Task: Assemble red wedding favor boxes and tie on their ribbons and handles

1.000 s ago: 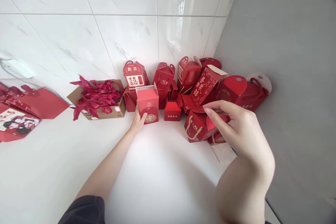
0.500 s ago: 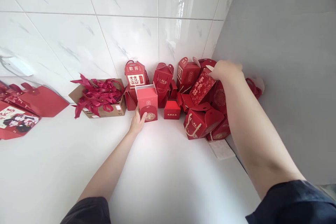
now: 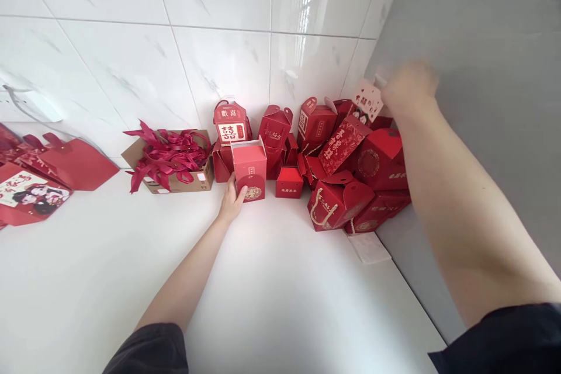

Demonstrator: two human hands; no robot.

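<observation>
My left hand (image 3: pixel 232 198) grips the lower left side of an upright red box (image 3: pixel 250 165) with a round gold emblem. Above the pile at the right, my right hand (image 3: pixel 411 85) is blurred, its fingers closed at the edge of a pink printed piece (image 3: pixel 367 99). Below that piece leans a red box with gold lettering (image 3: pixel 342 145). A red box with a rope handle (image 3: pixel 335 205) lies at the front of the pile. Between the held box and the pile stands a small red box (image 3: pixel 288 183).
A cardboard box (image 3: pixel 204 179) full of red ribbons stands left of centre. Large red bags (image 3: pixel 81 163) lie at the far left. A grey panel (image 3: pixel 473 105) bounds the white table (image 3: pixel 272 280) at the right, tiled wall behind.
My right hand has moved up and to the right, and the pink printed piece now shows beside it. My left hand stays on its box. The view has shifted slightly.
</observation>
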